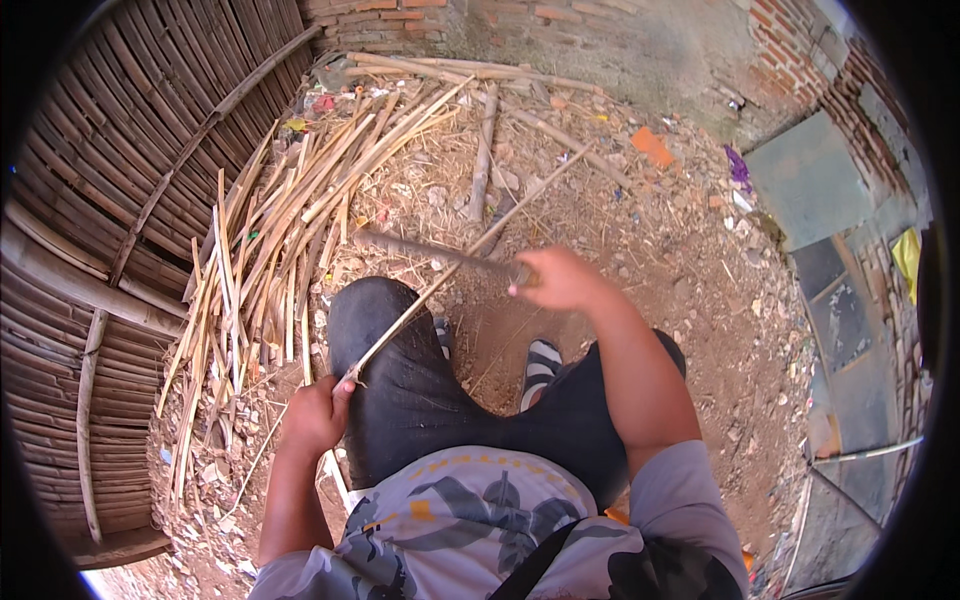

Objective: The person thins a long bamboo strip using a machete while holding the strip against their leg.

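My left hand [316,416] is closed on the near end of a long bamboo strip [420,302], beside my left knee. The strip slants up and away to the right, over my thigh, its far end above the littered ground. My right hand [556,279] grips the handle of a long-bladed knife [430,250], which points left. Motion blurs the blade, and it crosses the strip near its middle; whether they touch I cannot tell. A large pile of split bamboo strips [290,235] lies on the ground to my left.
Close on the left stands a bamboo-slat wall [110,130]. A brick wall [620,45] closes off the far side. Several poles lie on the ground, one a short log [485,150]. Grey panels [822,180] lean at the right. An orange scrap [653,147] lies among debris.
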{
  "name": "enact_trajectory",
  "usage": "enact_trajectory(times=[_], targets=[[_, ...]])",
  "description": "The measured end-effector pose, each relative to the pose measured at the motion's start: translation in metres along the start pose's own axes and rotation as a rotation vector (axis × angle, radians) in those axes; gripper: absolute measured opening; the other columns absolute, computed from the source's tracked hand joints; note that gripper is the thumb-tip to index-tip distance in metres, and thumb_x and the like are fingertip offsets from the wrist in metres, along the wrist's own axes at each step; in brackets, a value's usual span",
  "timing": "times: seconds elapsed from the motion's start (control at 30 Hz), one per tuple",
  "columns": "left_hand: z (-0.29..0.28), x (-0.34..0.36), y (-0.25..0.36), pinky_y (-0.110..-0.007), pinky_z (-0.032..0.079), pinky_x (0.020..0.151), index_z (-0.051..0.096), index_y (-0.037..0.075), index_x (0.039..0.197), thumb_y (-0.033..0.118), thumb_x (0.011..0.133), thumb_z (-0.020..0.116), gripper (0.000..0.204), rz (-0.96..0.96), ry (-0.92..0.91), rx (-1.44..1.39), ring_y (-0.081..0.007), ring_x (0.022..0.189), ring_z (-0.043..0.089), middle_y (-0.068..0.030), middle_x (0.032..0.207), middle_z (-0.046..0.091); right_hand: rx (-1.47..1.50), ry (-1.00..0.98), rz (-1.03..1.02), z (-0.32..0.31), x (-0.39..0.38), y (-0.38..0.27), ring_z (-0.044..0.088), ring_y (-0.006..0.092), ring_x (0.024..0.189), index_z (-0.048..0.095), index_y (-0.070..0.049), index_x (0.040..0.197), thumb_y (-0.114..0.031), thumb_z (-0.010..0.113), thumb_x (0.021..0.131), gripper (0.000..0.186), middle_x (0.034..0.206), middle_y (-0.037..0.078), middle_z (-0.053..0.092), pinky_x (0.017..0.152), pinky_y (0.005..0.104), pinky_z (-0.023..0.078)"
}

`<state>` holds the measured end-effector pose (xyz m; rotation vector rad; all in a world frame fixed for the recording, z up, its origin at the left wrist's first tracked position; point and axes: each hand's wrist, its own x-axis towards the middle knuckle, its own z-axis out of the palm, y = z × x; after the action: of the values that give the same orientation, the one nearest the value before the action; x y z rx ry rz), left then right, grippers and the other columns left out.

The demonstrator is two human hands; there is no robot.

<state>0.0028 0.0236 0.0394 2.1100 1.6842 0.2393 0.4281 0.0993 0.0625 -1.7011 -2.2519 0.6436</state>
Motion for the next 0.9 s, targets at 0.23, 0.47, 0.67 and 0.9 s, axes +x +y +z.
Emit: enact_trajectory(times=[0.23, 0.47, 0.67, 0.9], targets=[[0.002, -0.006, -0.012, -0.058, 0.049, 0.069, 0.063, 0.001, 0.088, 0.043, 0.103, 0.052, 0.046, -0.015, 0.031, -0.023, -0.0522, 0.08, 0.063, -0.0301, 0.079, 0.065, -0.118, -0.085, -0.104, -0.004, 0.005, -0.038, 0.068, 0.0395, 0.081, 0.068, -0.007, 0.111, -0.036, 0.078, 0.084, 0.04, 0.086, 0.019, 0.07, 0.073, 0.0469, 0.053], [-0.004, -0.005, -0.004, -0.06, 0.048, 0.07, 0.062, 0.001, 0.087, 0.046, 0.103, 0.049, 0.05, 0.015, 0.008, 0.006, -0.0527, 0.08, 0.063, -0.0297, 0.079, 0.065, 0.03, 0.118, 0.069, -0.021, -0.004, 0.007, 0.07, 0.0385, 0.089, 0.07, -0.006, 0.109, -0.032, 0.078, 0.083, 0.037, 0.091, 0.019, 0.071, 0.078, 0.0472, 0.054], [0.001, -0.008, -0.007, -0.057, 0.045, 0.064, 0.061, -0.002, 0.083, 0.041, 0.105, 0.048, 0.05, 0.037, 0.058, 0.04, -0.0533, 0.073, 0.06, -0.031, 0.072, 0.06, -0.112, -0.126, -0.052, -0.008, -0.007, -0.045, 0.07, 0.0374, 0.09, 0.069, -0.006, 0.104, -0.031, 0.077, 0.084, 0.033, 0.092, 0.017, 0.071, 0.078, 0.0495, 0.054], [-0.004, -0.011, 0.0, -0.058, 0.046, 0.066, 0.06, -0.002, 0.083, 0.042, 0.105, 0.048, 0.05, 0.055, 0.07, 0.063, -0.0532, 0.074, 0.061, -0.0308, 0.073, 0.061, 0.04, 0.116, 0.171, -0.025, -0.005, 0.004, 0.07, 0.0361, 0.094, 0.071, -0.009, 0.116, -0.033, 0.078, 0.084, 0.041, 0.096, 0.019, 0.072, 0.083, 0.0468, 0.054]])
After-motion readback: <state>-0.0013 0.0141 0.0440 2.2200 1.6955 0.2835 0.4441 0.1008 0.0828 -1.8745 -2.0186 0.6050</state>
